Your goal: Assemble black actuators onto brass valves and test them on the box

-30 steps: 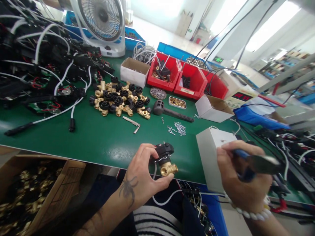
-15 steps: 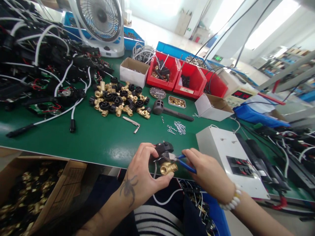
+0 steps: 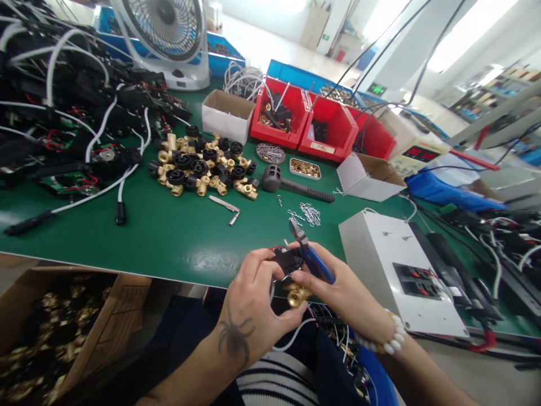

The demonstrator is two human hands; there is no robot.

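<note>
My left hand (image 3: 251, 296) grips a black and brass valve (image 3: 291, 279) with a white cable hanging from it, just in front of the green table's near edge. My right hand (image 3: 338, 290) is closed round blue-handled pliers (image 3: 310, 254), whose jaws point up and away above the valve. The fingers of that hand also touch the valve. A heap of brass and black valve parts (image 3: 203, 169) lies farther back on the green mat (image 3: 169, 237).
Red bins (image 3: 296, 121), small cardboard boxes (image 3: 226, 115), a black mallet (image 3: 291, 186), a pile of wire clips (image 3: 310, 214) and a white control box (image 3: 393, 270) stand on the table. Black wired assemblies (image 3: 63, 113) fill the left. A carton of brass parts (image 3: 63, 332) sits below left.
My right hand came in from the right with the pliers, put the jaws to the valve, then tipped them upward. The valve has shifted slightly lower in my left hand.
</note>
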